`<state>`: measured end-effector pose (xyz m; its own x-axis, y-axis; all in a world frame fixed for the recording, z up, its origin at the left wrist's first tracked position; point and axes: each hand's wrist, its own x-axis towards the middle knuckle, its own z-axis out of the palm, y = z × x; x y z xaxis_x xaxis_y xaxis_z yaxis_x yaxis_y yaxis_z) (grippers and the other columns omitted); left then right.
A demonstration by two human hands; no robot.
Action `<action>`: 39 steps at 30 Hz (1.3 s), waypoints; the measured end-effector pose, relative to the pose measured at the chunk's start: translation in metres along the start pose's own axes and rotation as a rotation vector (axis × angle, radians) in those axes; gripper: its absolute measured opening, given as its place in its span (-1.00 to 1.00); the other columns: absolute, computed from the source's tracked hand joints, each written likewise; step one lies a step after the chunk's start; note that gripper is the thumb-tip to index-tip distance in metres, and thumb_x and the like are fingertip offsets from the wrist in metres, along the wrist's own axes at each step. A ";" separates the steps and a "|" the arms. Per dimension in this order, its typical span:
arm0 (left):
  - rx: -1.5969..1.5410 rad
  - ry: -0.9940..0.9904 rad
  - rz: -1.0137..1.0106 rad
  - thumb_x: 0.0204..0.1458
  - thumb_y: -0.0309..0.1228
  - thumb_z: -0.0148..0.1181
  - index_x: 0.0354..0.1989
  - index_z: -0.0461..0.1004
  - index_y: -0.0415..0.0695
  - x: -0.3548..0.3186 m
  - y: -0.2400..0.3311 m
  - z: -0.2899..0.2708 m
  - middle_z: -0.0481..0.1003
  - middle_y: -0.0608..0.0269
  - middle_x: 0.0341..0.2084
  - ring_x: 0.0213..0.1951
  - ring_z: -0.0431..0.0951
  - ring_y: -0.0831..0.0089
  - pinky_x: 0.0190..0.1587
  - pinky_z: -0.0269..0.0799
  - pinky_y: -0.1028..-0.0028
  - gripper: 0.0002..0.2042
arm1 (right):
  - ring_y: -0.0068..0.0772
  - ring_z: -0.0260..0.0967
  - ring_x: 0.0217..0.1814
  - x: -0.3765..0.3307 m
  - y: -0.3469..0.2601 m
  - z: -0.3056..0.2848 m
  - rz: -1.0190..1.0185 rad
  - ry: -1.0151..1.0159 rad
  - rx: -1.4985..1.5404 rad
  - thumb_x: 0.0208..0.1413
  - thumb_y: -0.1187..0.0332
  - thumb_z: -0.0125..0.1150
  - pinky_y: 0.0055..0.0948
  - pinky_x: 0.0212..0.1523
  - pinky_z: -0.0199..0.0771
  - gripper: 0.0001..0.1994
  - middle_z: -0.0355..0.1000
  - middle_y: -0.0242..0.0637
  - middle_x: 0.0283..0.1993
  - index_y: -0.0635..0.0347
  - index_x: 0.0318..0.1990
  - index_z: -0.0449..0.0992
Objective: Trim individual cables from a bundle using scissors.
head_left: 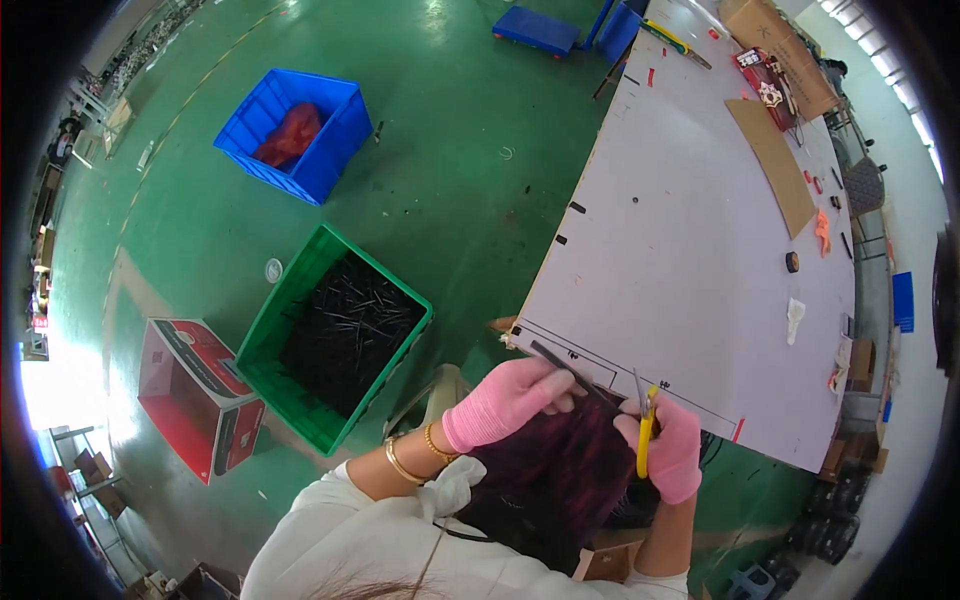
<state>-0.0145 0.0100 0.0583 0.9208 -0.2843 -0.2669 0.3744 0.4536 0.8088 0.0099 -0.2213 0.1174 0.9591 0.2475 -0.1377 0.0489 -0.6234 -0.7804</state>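
My left hand (519, 400), in a pink knit glove, is closed around a thin black strip (561, 366). The strip slants over the near edge of the table, its lower end reaching toward my other hand. A matching pink glove covers my right hand (668, 449), which grips a pair of yellow-handled scissors (645, 436) with the metal blades pointing up and away from me. Whether the blades touch the strip I cannot tell. On my left, a green crate (333, 240) on the floor side holds a heap of similar black pieces (350, 325).
A white-topped table (690, 250) stretches ahead to the right, bearing a cardboard sheet (772, 165), a tape roll (792, 262) and a cutter (676, 43). Left of it stand a blue crate (345, 140) with a red bag and a red-and-white carton (180, 425).
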 end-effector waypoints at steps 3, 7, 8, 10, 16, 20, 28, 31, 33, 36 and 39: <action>0.723 0.056 0.356 0.06 -0.40 0.25 -0.23 0.56 -0.06 -0.006 -0.014 0.003 0.52 0.31 -0.44 -0.35 0.56 0.31 -0.18 0.48 0.41 -0.88 | -0.46 0.06 -0.60 0.016 0.004 -0.001 -0.148 -0.049 -0.285 -0.14 0.42 0.53 -0.39 -0.56 0.14 -0.56 0.16 -0.16 -0.63 0.30 -0.56 0.22; 1.213 0.297 0.860 -0.10 -0.39 0.36 -0.23 0.55 0.11 0.010 -0.028 0.018 0.46 0.45 -0.24 -0.11 0.46 0.39 -0.03 0.39 0.32 -0.77 | -0.43 -0.01 -0.62 0.028 0.018 0.011 -0.196 -0.096 -0.316 -0.14 0.38 0.56 -0.33 -0.57 0.07 -0.53 0.02 -0.14 -0.63 0.29 -0.56 0.21; 1.206 0.309 0.856 -0.10 -0.39 0.36 -0.23 0.55 0.11 0.017 -0.033 0.019 0.46 0.45 -0.24 -0.11 0.46 0.39 -0.03 0.39 0.32 -0.77 | -0.31 0.01 -0.61 0.027 0.019 0.013 -0.173 -0.052 -0.315 -0.14 0.37 0.55 -0.32 -0.57 0.10 -0.58 0.07 -0.12 -0.62 0.29 -0.55 0.27; 1.418 0.272 0.877 -0.13 -0.32 0.36 -0.26 0.52 0.12 0.027 -0.039 0.017 0.45 0.49 -0.23 -0.05 0.44 0.40 0.00 0.38 0.34 -0.77 | -0.18 0.03 -0.61 0.027 0.027 0.018 -0.153 -0.021 -0.320 -0.14 0.36 0.54 -0.31 -0.56 0.14 -0.62 0.12 -0.10 -0.62 0.29 -0.54 0.33; 1.437 0.340 0.840 -0.15 -0.19 0.35 -0.31 0.50 0.15 0.041 -0.043 0.017 0.43 0.54 -0.31 -0.14 0.44 0.44 -0.06 0.39 0.37 -0.77 | -0.69 0.30 -0.44 0.028 0.053 0.019 -0.052 -0.053 -0.183 -0.03 0.52 0.44 -0.59 -0.40 0.34 -0.87 0.43 -0.49 -0.49 0.26 -0.35 0.57; 1.495 0.274 0.776 -0.11 -0.13 0.32 -0.34 0.49 0.15 0.043 -0.037 0.013 0.44 0.53 -0.34 -0.18 0.45 0.46 -0.11 0.39 0.38 -0.80 | -0.70 0.33 -0.45 0.029 0.048 0.017 -0.050 -0.048 -0.081 -0.03 0.57 0.39 -0.61 -0.38 0.35 -0.89 0.44 -0.47 -0.49 0.29 -0.35 0.56; 1.510 0.209 0.849 -0.03 -0.18 0.19 -0.46 0.46 0.05 0.048 -0.038 0.003 0.44 0.44 -0.43 -0.28 0.49 0.44 -0.22 0.38 0.38 -0.85 | -0.71 0.32 -0.44 0.033 0.048 0.017 -0.012 -0.091 -0.144 -0.03 0.55 0.43 -0.61 -0.38 0.34 -0.87 0.46 -0.49 -0.48 0.29 -0.34 0.58; 1.450 0.246 0.864 -0.04 -0.18 0.19 -0.45 0.47 0.06 0.048 -0.039 0.004 0.45 0.44 -0.42 -0.28 0.49 0.44 -0.22 0.38 0.38 -0.86 | -0.71 0.30 -0.43 0.034 0.045 0.015 0.006 -0.113 -0.224 -0.04 0.54 0.44 -0.62 -0.39 0.32 -0.86 0.47 -0.49 -0.48 0.29 -0.31 0.59; 1.436 0.249 0.864 -0.04 -0.18 0.19 -0.46 0.47 0.06 0.050 -0.041 0.005 0.44 0.44 -0.42 -0.28 0.49 0.44 -0.21 0.37 0.38 -0.86 | -0.72 0.26 -0.44 0.035 0.047 0.015 0.009 -0.114 -0.199 -0.04 0.54 0.44 -0.63 -0.40 0.29 -0.86 0.46 -0.50 -0.49 0.29 -0.31 0.60; 1.474 0.225 0.801 -0.04 -0.14 0.22 -0.41 0.49 0.10 0.048 -0.045 0.005 0.44 0.47 -0.36 -0.22 0.47 0.44 -0.17 0.37 0.36 -0.84 | -0.72 0.25 -0.45 0.039 0.036 0.014 0.014 -0.148 -0.186 -0.04 0.54 0.43 -0.63 -0.41 0.28 -0.85 0.44 -0.50 -0.50 0.29 -0.31 0.59; 1.512 0.207 0.743 -0.04 -0.10 0.25 -0.36 0.51 0.14 0.046 -0.047 0.006 0.44 0.50 -0.29 -0.15 0.45 0.44 -0.12 0.38 0.34 -0.82 | -0.72 0.23 -0.47 0.040 0.035 0.013 0.017 -0.158 -0.195 -0.04 0.55 0.43 -0.62 -0.43 0.27 -0.86 0.43 -0.50 -0.51 0.29 -0.32 0.58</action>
<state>0.0097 -0.0293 0.0107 0.8806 -0.2341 0.4120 -0.4306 -0.7583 0.4895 0.0465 -0.2234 0.0766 0.9053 0.3395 -0.2554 0.1008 -0.7556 -0.6472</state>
